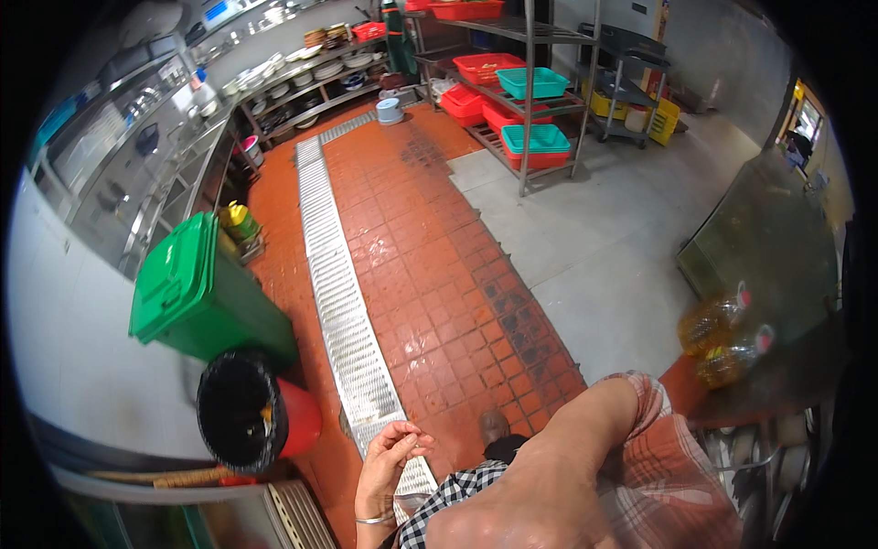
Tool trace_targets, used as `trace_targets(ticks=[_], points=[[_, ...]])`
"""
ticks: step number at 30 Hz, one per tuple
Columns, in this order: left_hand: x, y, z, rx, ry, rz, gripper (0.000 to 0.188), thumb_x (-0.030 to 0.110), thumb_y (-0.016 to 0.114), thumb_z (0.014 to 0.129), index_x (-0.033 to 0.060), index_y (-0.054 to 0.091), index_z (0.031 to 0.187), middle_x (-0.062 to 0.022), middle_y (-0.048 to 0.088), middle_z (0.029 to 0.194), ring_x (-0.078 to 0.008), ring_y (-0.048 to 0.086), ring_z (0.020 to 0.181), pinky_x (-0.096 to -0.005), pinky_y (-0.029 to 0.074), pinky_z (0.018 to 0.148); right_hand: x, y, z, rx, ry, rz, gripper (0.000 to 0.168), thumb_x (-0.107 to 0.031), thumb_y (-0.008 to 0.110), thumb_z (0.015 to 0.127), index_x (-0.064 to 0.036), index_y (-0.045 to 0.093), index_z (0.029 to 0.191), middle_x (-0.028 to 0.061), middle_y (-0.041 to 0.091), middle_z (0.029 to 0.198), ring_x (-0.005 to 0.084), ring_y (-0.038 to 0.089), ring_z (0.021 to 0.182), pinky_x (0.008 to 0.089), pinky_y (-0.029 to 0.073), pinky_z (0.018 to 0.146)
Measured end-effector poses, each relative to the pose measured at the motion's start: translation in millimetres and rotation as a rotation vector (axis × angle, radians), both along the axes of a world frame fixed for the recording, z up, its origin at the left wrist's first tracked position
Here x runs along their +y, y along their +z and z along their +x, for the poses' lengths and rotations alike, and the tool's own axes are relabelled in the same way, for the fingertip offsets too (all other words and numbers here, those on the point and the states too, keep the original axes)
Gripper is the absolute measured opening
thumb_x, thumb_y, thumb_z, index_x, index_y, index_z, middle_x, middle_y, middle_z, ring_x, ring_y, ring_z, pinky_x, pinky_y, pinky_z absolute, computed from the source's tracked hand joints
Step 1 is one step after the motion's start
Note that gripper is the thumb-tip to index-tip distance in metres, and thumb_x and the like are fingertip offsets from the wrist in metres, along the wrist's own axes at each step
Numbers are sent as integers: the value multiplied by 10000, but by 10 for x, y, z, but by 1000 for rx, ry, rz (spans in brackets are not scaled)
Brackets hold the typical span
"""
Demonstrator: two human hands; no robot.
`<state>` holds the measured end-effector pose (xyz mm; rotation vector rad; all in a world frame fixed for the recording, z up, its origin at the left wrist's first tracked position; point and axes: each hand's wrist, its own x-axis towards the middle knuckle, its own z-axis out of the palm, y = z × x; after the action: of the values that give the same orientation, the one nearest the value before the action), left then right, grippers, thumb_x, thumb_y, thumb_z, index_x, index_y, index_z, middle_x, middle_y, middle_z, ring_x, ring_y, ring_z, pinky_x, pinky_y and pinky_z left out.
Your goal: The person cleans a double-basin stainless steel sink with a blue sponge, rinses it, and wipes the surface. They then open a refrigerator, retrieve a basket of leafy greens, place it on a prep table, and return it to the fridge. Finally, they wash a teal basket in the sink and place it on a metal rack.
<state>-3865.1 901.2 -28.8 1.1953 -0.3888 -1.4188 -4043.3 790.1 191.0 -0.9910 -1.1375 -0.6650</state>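
Note:
My left hand [394, 456], with a metal bangle at its wrist, is raised over the slotted metal floor drain [343, 309]. Its fingers are loosely bent and slightly apart, and nothing shows in them. My right hand [490, 525] is bent in close to the camera at the bottom edge. Only its back and the wrist show; its fingers are hidden, so what it holds cannot be told. Between the arms is a black-and-white checked cloth [456, 484] on my body. One shoe [494, 425] shows on the wet red tiles [425, 274].
A black-lined red bin [302, 418] and a green wheeled bin [226, 295] stand left. Two oil bottles [713, 322] are at right. Ahead are a metal rack [525, 137] with plastic baskets [531, 82], a bucket [389, 111] and dish shelves [315, 86]. Sinks [185, 165] line the left wall.

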Motion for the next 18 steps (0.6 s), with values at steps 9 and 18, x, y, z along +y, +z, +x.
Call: trace_targets(ticks=[9, 18], points=[[-2036, -204, 770, 68, 101, 76, 85, 93, 583, 935, 41, 581, 1002, -132, 679, 884, -273, 672, 888, -399, 552, 802, -2409, -189, 561, -14, -7, 157, 412, -290, 703, 869, -69, 508, 581, 54, 446, 542, 247, 480, 477, 360, 336, 437], [-4573, -472, 2227, 69, 259, 42, 94, 120, 622, 913, 48, 603, 970, -134, 679, 867, -273, 680, 847, -397, 568, 746, -5053, -248, 1689, 97, -127, 72, 284, -161, 655, 860, -45, 540, 628, 65, 490, 577, 252, 505, 508, 346, 366, 474]])
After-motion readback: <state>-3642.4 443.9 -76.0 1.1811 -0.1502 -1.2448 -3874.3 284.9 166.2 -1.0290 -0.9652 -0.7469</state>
